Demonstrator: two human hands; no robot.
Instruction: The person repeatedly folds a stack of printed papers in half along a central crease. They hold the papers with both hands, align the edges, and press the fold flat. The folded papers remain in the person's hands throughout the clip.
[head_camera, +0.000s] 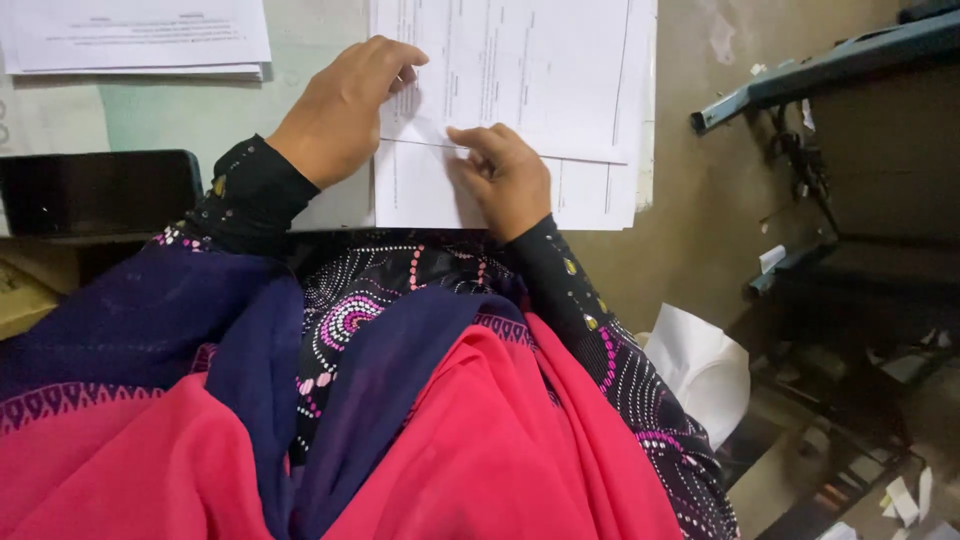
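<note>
Two hands on printed sheet (520, 70), head view. Left hand (340, 115) curled, fingertips pinching sheet left edge. Right hand (510, 180) half clenched, fingers pressing sheet lower edge onto paper stack (600, 200) beneath. Black phone (95, 192) well left of left hand. Second paper pile (140, 40) above-left.

Printed sheets (520, 70) cut off at top edge, text illegibly small
</note>
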